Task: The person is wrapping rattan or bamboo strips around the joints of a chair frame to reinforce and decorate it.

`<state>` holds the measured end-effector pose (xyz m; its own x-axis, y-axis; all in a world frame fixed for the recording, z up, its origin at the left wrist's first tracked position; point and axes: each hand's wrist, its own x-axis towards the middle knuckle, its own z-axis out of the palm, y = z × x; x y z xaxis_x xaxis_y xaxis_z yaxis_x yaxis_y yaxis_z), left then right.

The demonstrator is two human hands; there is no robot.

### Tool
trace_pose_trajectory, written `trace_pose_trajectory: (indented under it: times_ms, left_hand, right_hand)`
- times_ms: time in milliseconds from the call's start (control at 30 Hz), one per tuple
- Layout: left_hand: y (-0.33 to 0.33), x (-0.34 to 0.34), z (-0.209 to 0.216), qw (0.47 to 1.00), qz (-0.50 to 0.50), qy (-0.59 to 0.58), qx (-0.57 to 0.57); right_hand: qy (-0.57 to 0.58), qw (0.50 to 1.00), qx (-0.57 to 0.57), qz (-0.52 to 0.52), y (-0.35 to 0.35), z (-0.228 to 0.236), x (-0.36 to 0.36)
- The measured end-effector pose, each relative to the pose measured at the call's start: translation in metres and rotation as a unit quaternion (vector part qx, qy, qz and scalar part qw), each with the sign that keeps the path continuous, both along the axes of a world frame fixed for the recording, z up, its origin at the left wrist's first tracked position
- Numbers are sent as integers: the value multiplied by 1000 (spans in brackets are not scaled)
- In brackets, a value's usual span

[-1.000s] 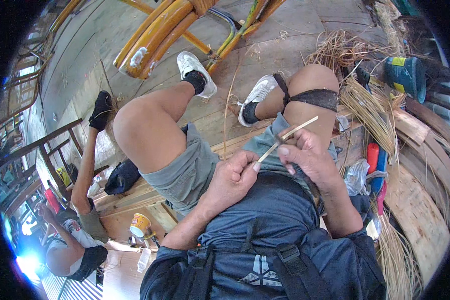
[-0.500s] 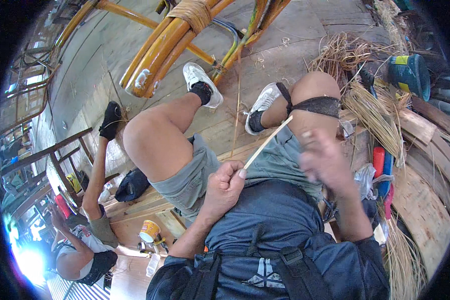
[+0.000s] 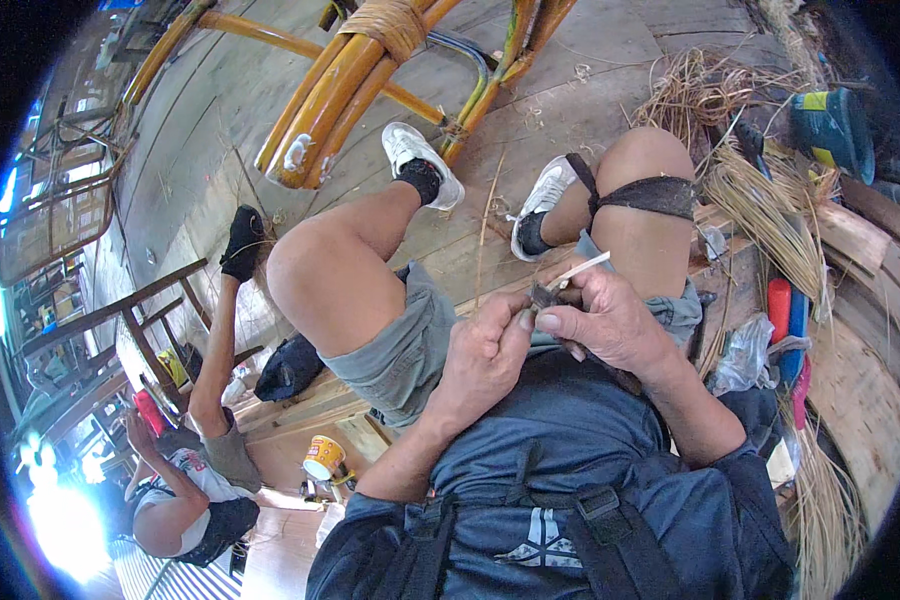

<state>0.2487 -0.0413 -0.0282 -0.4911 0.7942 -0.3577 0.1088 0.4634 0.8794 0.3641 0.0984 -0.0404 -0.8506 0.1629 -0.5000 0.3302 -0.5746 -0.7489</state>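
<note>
My hands meet in front of my lap. My left hand [image 3: 487, 345] is closed, thumb and fingers pinching a thin pale cane strip [image 3: 592, 265], whose free end sticks out above my right hand. My right hand [image 3: 610, 318] is closed as well, its thumb pointing toward the left fingertips. Between the fingertips shows a small dark flat piece [image 3: 543, 295], which looks held by the right fingers; its exact kind is too small to tell. The strip's middle is hidden by the fingers. A dark cloth band [image 3: 648, 205] is tied around my right knee.
A glossy cane furniture frame [image 3: 345, 100] stands ahead on the board floor. To the right lie bundled cane strips [image 3: 770, 220], a teal bucket [image 3: 832, 132], a red-and-blue object [image 3: 782, 305] and a plastic bag [image 3: 745, 355]. Another person [image 3: 185, 505] sits at left near a yellow cup [image 3: 324, 457].
My right hand, blurred and apart before, has come left to the strip and closed by my left hand. The strip, earlier showing at length, is now mostly covered. The view has shifted slightly.
</note>
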Motion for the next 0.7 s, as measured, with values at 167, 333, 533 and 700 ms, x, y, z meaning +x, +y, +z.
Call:
trace_pose_trajectory:
  times_ms: [167, 333, 533, 700]
  left_hand:
    - [-9, 3, 4, 1000, -25, 8, -6]
    - [-34, 2, 6, 998, -53, 24, -37]
    - [-47, -2, 7, 995, 70, 60, 44]
    - [-14, -28, 2, 965, 54, 208, 153]
  right_hand:
    - [-7, 999, 0, -42, -5, -2, 8]
    - [-221, 891, 340, -203, 58, 20, 22]
    - [-386, 747, 527, -122, 158, -29, 162]
    - [-479, 683, 549, 44, 33, -128, 269]
